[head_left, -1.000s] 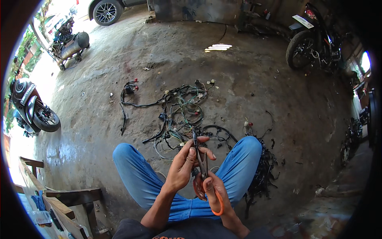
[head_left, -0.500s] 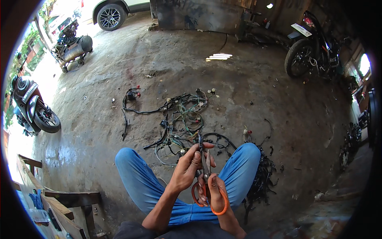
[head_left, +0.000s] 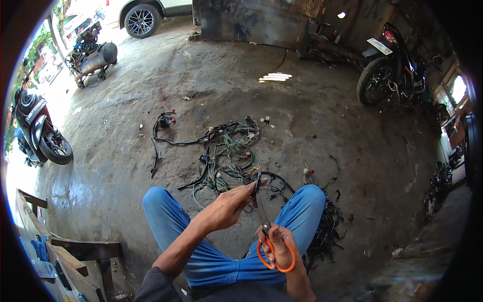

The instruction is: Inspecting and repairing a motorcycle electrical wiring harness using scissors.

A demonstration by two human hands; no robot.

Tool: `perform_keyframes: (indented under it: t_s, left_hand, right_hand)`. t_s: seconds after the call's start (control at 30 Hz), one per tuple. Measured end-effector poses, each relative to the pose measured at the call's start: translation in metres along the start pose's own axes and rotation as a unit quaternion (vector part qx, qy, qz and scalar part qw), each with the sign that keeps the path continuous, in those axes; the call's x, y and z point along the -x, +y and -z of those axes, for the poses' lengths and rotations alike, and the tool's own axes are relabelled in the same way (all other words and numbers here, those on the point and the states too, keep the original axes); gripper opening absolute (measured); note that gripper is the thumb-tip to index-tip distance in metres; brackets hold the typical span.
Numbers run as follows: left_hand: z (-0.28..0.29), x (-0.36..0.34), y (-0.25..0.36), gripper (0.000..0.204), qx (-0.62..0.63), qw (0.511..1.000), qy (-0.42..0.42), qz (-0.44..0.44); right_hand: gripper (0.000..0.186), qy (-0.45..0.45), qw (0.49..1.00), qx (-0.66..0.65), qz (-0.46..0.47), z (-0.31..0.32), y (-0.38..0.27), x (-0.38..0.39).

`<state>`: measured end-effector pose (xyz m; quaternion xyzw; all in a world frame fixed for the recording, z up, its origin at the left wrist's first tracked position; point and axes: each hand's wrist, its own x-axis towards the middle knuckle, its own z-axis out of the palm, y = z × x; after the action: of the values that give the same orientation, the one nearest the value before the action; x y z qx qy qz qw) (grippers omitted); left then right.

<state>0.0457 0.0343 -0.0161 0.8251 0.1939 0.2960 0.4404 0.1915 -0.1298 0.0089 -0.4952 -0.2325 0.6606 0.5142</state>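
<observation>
My left hand [head_left: 229, 206], back turned up, grips a dark taped wire bundle [head_left: 258, 173] above my lap, with coloured wire ends at its top. My right hand [head_left: 282, 251] holds scissors [head_left: 289, 268] with orange handles; their metal blades point up toward the bundle, and their tips are partly hidden by my left hand and the bundle. Beyond my knees, a tangled wiring harness [head_left: 236, 151] with pale, red and black connectors lies on the concrete floor [head_left: 126, 211]. A pile of black strips [head_left: 329, 229] lies beside my right leg.
Motorcycles stand at left [head_left: 53, 146] and upper right [head_left: 375, 80]. A tank compressor [head_left: 98, 61] stands at upper left, a car [head_left: 141, 20] behind it. Wooden framework [head_left: 85, 249] is at lower left; dark parts [head_left: 435, 186] lie at far right.
My left hand has turned more palm-down and its wrist has moved left. My right hand and the scissors have shifted slightly down and right, away from my left hand.
</observation>
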Motion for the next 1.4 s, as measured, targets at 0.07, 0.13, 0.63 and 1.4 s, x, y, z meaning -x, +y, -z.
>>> perform_keyframes:
  t_s: [0.07, 0.13, 0.63, 1.4]
  left_hand:
    - [0.0, -0.001, 0.001, 0.072, 0.024, 1.0, -0.008, -0.003]
    - [-0.008, 0.003, 0.006, 0.053, 0.13, 0.989, -0.009, 0.075]
    - [-0.082, 0.014, 0.011, 0.04, 0.193, 0.963, 0.152, 0.112]
    - [-0.024, -0.019, 0.022, 0.05, 0.426, 0.867, 0.221, 0.131]
  right_hand:
    - [0.057, 0.013, 0.999, 0.041, 0.026, -0.003, 0.007, -0.004]
    - [0.06, 0.031, 0.992, 0.106, 0.069, -0.003, 0.014, -0.008]
    - [0.056, 0.165, 0.971, -0.043, 0.17, -0.012, 0.015, -0.026]
    - [0.06, -0.049, 0.987, 0.073, 0.137, -0.023, -0.009, -0.019]
